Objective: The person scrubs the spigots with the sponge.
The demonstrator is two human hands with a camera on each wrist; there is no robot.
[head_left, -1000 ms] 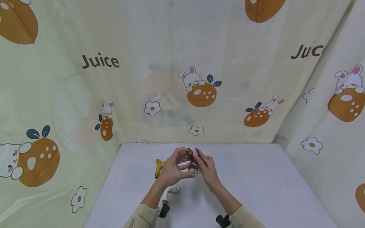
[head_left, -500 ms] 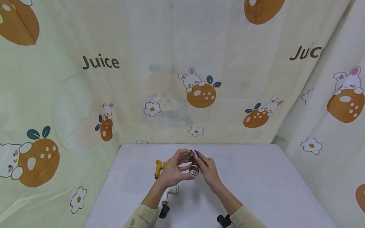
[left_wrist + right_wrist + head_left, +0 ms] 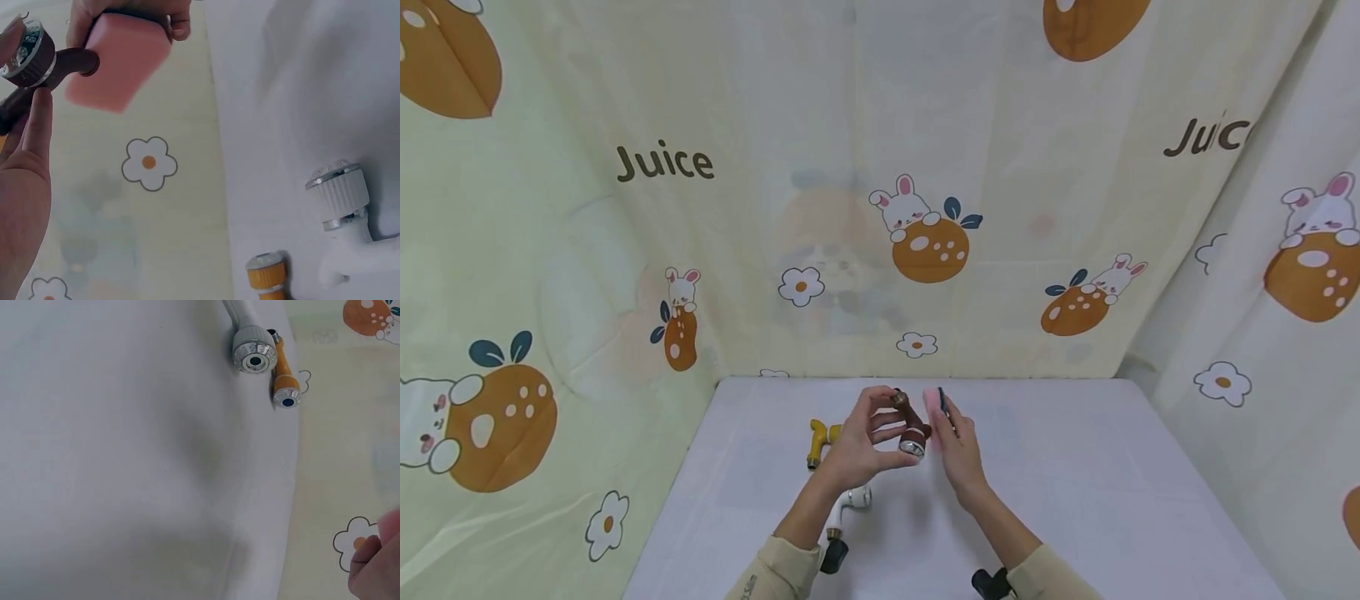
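My left hand [image 3: 861, 446] grips a dark brown tap [image 3: 913, 433] above the table, thumb below and fingers round its back. The tap is tilted, its silvery knob end facing me. In the left wrist view, the tap's spout [image 3: 81, 61] overlaps a pink sponge [image 3: 122, 59]. My right hand [image 3: 961, 458] pinches this sponge, which has a dark blue backing [image 3: 942, 400], just to the right of the tap. Only a bit of the right hand [image 3: 378, 572] and a pink corner of the sponge show at the right wrist view's edge.
On the white table [image 3: 1075, 483] lie a yellow tap [image 3: 816, 442] behind the left wrist and a white tap [image 3: 842, 504] beside the left forearm. A black piece [image 3: 834, 556] sits at the white tap's near end. A black fitting [image 3: 991, 583] lies by the right sleeve.
My right hand has drawn the sponge away to the right of the tap and turned it more upright. The left hand keeps its grip, with the tap tilted slightly more.
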